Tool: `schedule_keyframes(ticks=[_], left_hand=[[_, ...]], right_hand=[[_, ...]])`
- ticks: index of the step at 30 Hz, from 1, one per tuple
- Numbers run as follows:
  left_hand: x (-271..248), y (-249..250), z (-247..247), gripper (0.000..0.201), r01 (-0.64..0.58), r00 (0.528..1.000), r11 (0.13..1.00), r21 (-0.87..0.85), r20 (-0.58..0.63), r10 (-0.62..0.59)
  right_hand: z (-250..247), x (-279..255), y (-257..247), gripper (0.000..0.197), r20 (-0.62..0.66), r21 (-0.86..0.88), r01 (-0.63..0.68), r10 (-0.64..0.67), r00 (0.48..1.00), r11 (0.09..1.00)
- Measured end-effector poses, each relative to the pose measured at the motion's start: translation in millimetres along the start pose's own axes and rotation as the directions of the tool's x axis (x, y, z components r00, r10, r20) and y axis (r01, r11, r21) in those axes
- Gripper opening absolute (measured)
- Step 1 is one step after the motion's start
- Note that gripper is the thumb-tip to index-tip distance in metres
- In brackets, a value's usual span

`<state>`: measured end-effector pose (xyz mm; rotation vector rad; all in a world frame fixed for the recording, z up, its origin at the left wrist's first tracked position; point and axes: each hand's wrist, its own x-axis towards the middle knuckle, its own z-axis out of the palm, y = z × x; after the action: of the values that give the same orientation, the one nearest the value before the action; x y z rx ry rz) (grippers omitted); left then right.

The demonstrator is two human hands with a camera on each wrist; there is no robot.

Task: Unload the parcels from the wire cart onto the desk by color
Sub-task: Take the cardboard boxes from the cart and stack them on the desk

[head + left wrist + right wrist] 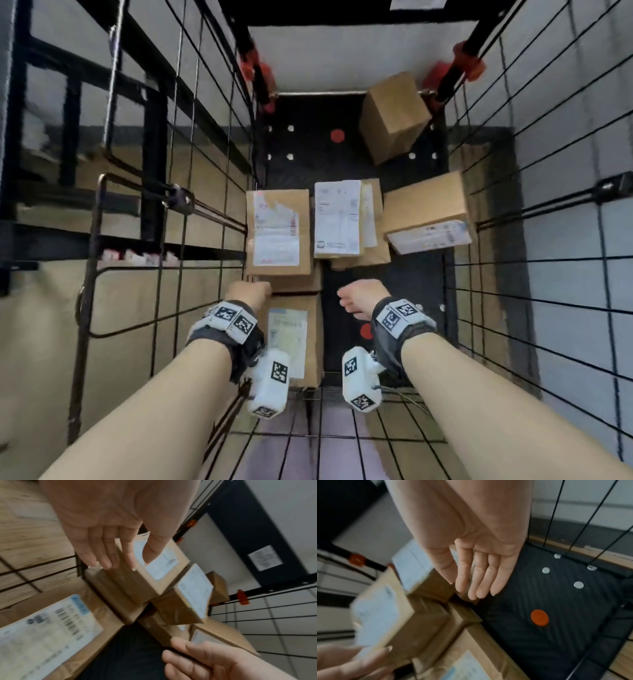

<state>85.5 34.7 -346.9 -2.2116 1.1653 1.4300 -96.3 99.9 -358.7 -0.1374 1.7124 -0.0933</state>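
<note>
Six brown parcels lie inside the wire cart (pixel 205 192), on its black floor (pixel 387 291). The nearest parcel (pixel 294 339) lies flat, long axis running away from the person, label up. Beyond it the rest cluster and stack. The left hand (pixel 248 291) and the right hand (pixel 359 299) hover above with relaxed, straight fingers, holding nothing.
</note>
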Motion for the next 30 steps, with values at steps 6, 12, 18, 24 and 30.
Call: schedule_keyframes(ticks=[6, 12, 18, 24, 30], left_hand=[[25.3, -26.3, 24.3, 0.041, 0.119, 0.990, 0.990, 0.069, 0.070, -0.124], [27.5, -25.1, 27.2, 0.052, 0.189, 0.966, 0.981, 0.051, 0.172, -0.195], [17.4, -4.8, 29.9, 0.044, 0.202, 0.961, 0.979, -0.028, 0.197, -0.193], [-8.9, 14.1, 25.6, 0.051, 0.187, 0.962, 0.980, -0.065, 0.215, -0.169], [-64.0, 42.8, 6.2, 0.049, 0.114, 0.973, 0.989, -0.092, 0.209, -0.093]], right_hand=[[34.7, 43.0, 15.6, 0.051, 0.065, -0.124, 0.046, -0.038, 0.997, 0.991], [54.9, 51.5, 18.8, 0.074, 0.152, -0.044, 0.014, -0.007, 0.988, 0.999], [35.3, 46.9, 15.4, 0.081, 0.089, -0.076, 0.029, -0.022, 0.996, 0.997], [0.9, 19.3, 12.5, 0.088, 0.023, -0.081, 0.055, -0.053, 0.998, 0.995], [-34.9, -45.1, -2.1, 0.063, -0.012, -0.009, 0.121, -0.121, 0.993, 0.993]])
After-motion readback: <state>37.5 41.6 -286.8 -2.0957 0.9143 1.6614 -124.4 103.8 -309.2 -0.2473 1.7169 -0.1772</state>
